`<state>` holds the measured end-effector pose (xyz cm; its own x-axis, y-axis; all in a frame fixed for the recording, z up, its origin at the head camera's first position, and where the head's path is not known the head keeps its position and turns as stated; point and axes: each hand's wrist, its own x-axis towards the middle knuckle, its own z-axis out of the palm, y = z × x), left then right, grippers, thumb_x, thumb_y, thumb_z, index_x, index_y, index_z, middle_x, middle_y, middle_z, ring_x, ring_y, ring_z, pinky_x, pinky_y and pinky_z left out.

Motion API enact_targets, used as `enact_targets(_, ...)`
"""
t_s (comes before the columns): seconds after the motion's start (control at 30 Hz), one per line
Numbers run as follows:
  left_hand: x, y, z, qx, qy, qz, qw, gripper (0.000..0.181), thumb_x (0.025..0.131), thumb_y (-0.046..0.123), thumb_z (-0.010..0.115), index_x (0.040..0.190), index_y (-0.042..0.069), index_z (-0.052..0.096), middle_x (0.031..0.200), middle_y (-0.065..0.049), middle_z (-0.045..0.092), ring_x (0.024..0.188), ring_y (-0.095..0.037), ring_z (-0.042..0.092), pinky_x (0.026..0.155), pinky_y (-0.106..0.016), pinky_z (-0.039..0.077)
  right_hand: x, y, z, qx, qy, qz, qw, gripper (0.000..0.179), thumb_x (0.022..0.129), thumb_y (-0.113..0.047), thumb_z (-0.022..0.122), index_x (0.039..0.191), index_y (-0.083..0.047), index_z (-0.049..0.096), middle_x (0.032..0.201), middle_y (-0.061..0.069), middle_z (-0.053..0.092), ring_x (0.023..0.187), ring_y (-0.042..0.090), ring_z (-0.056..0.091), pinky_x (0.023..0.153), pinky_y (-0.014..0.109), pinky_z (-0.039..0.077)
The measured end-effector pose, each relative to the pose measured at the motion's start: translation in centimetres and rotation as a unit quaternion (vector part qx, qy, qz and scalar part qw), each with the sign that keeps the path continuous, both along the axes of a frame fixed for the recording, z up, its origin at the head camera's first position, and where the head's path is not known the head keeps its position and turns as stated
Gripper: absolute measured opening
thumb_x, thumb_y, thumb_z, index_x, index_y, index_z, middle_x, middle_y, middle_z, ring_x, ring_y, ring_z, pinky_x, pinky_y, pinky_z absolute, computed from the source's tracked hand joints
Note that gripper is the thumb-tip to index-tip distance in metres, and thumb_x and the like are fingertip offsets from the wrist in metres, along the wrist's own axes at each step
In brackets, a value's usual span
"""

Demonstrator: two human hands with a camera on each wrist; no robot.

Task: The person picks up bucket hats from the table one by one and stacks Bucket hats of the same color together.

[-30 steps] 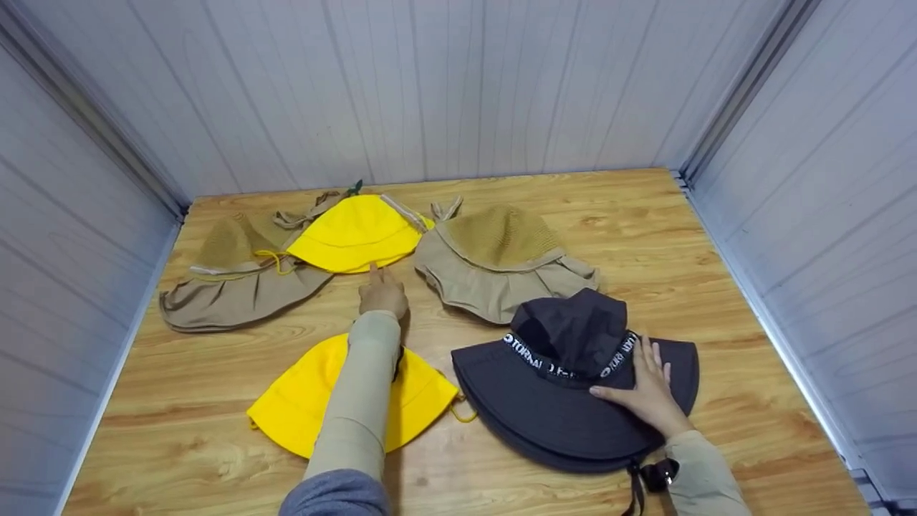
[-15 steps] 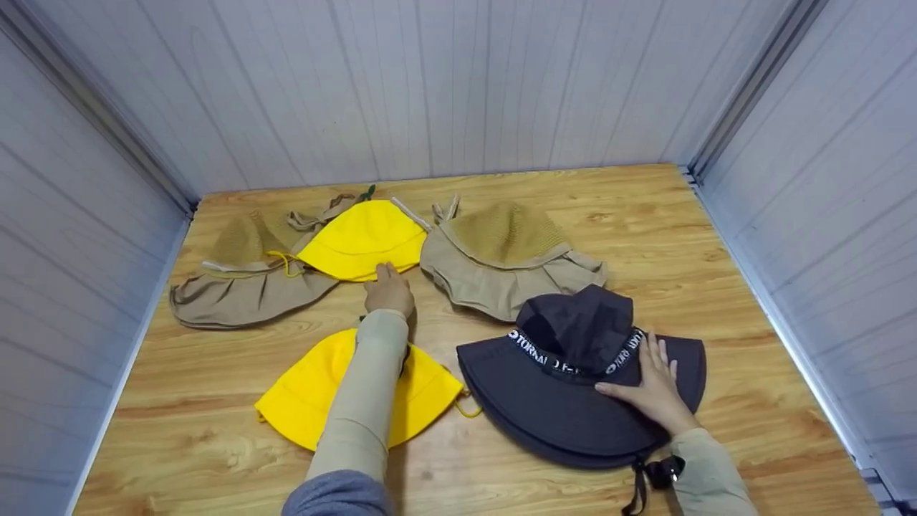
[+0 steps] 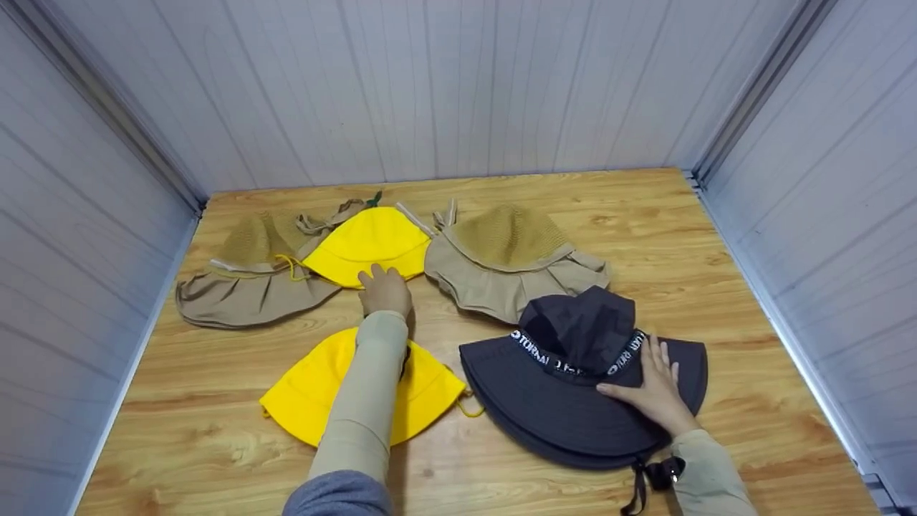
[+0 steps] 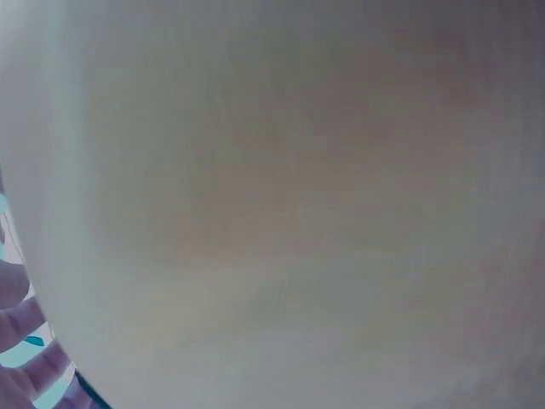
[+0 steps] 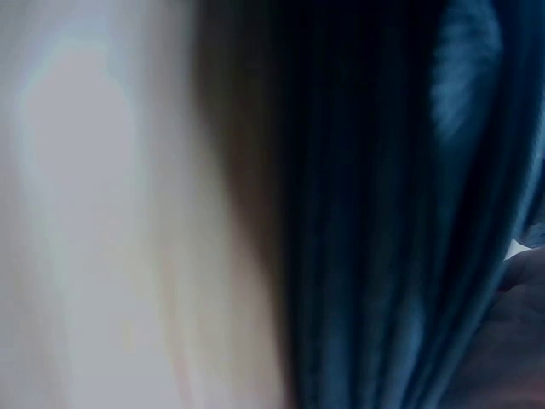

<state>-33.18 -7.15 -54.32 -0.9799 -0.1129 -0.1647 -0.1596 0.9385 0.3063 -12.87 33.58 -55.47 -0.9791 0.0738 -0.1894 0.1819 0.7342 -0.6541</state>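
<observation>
In the head view, my left hand (image 3: 386, 292) reaches to the far yellow bucket hat (image 3: 369, 244), its spread fingers resting on the front brim. The thumb is hidden. The left wrist view is mostly filled by a pale blur, with several fingers (image 4: 34, 371) at the lower left edge. My right hand (image 3: 655, 390) lies on the dark wide-brimmed hat (image 3: 551, 408), fingers straight along the lettered band and thumb out over the brim. In the right wrist view dark folded fabric (image 5: 358, 213) stands close to the camera.
A second yellow hat (image 3: 297, 394) lies under my left forearm. Two beige hats with mesh crowns, one at left (image 3: 251, 297) and one at right (image 3: 509, 240), flank the far yellow hat. Pale panel walls (image 3: 458, 93) surround the wooden tabletop (image 3: 752, 430).
The left fingers have gone from the brim's edge to lying spread on the brim. The far yellow hat has slid slightly towards me. The right hand stays on the dark hat.
</observation>
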Motion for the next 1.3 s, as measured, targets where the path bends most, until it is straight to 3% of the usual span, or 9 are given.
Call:
enact_targets(0.27,0.0,-0.6,0.6,0.043,-0.052,0.088,0.9939,0.044,0.105,0.039,0.043,0.11,0.006,0.071,0.149,-0.018,0.033,0.13,-0.05,0.029,0.096,-0.066,0.037,-0.4,0.0,-0.1,0.0,0.003,0.0,1.0,0.13,0.071,-0.044,0.085,0.152,0.013,0.002,0.161,0.032,-0.009,0.148,0.049,-0.014,0.117,0.064,-0.014)
enact_targets(0.43,0.2,-1.6,0.6,0.124,-0.031,0.185,0.9744,0.049,0.1,0.042,0.055,0.132,0.006,0.055,0.154,-0.025,0.022,0.138,-0.048,0.019,0.104,-0.065,0.034,-0.4,-0.1,-0.2,-0.001,-0.003,-0.002,1.0,0.129,0.072,-0.043,0.085,0.152,0.014,0.002,0.161,0.032,-0.008,0.148,0.049,-0.014,0.117,0.063,-0.014)
enact_targets(0.5,0.1,-1.9,0.6,0.195,0.01,0.251,0.948,0.056,0.097,0.037,0.061,0.141,0.008,0.043,0.155,-0.026,0.016,0.14,-0.047,0.015,0.109,-0.061,0.03,-0.4,-0.1,-0.3,-0.001,-0.004,-0.002,1.0,0.129,0.072,-0.043,0.085,0.152,0.014,0.002,0.161,0.033,-0.008,0.148,0.049,-0.014,0.117,0.063,-0.014)
enact_targets(0.63,-0.2,-2.4,0.8,0.339,0.093,0.362,0.8637,0.072,0.094,0.024,0.068,0.151,0.014,0.024,0.159,-0.02,0.002,0.145,-0.042,0.009,0.114,-0.051,0.031,-0.3,0.0,-0.2,-0.005,0.001,-0.006,1.0,0.128,0.072,-0.042,0.085,0.152,0.014,0.002,0.161,0.032,-0.008,0.148,0.048,-0.014,0.117,0.062,-0.015)
enact_targets(0.73,-0.1,-2.9,1.0,0.403,0.115,0.415,0.8073,0.087,0.094,0.018,0.068,0.156,0.018,0.006,0.161,-0.016,-0.003,0.148,-0.037,0.01,0.115,-0.047,0.034,-0.4,0.1,-0.1,-0.01,0.003,-0.007,0.9999,0.128,0.072,-0.041,0.085,0.153,0.013,0.002,0.161,0.031,-0.008,0.149,0.048,-0.014,0.117,0.063,-0.015)
enact_targets(0.8,0.0,-3.2,1.1,0.429,0.112,0.438,0.7823,0.095,0.094,0.018,0.068,0.157,0.018,-0.003,0.162,-0.016,-0.002,0.15,-0.034,0.012,0.118,-0.047,0.031,-0.5,0.1,0.0,-0.014,0.003,-0.006,0.9999,0.127,0.072,-0.04,0.085,0.153,0.013,0.002,0.161,0.031,-0.008,0.148,0.048,-0.014,0.117,0.064,-0.014)
enact_targets(0.93,0.4,-4.0,1.6,0.471,0.102,0.453,0.7496,0.099,0.092,0.019,0.07,0.158,0.012,-0.003,0.164,-0.016,0.009,0.151,-0.03,0.019,0.122,-0.041,0.026,-0.6,0.3,0.4,-0.039,-0.005,-0.008,0.9992,0.123,0.074,-0.036,0.085,0.153,0.013,0.004,0.162,0.031,-0.007,0.148,0.048,-0.015,0.116,0.064,-0.015)
enact_targets(1.1,0.6,-4.6,2.4,0.542,0.076,0.433,0.7159,0.09,0.093,0.015,0.069,0.159,0.01,0.008,0.16,-0.011,0.03,0.144,-0.026,0.037,0.115,-0.033,0.039,-0.8,0.5,1.8,-0.091,-0.042,-0.023,0.9947,0.118,0.079,-0.032,0.082,0.155,0.008,0.001,0.162,0.028,-0.008,0.148,0.044,-0.02,0.117,0.061,-0.018)
enact_targets(1.3,1.1,-5.0,3.3,0.588,0.028,0.393,0.7068,0.076,0.098,0.024,0.062,0.159,0.016,0.016,0.163,-0.002,0.026,0.149,-0.022,0.029,0.121,-0.035,0.029,-1.3,-0.1,3.9,-0.134,-0.099,-0.063,0.984,0.119,0.083,-0.036,0.078,0.157,-0.003,-0.008,0.162,0.028,-0.012,0.148,0.046,-0.017,0.12,0.062,-0.004)
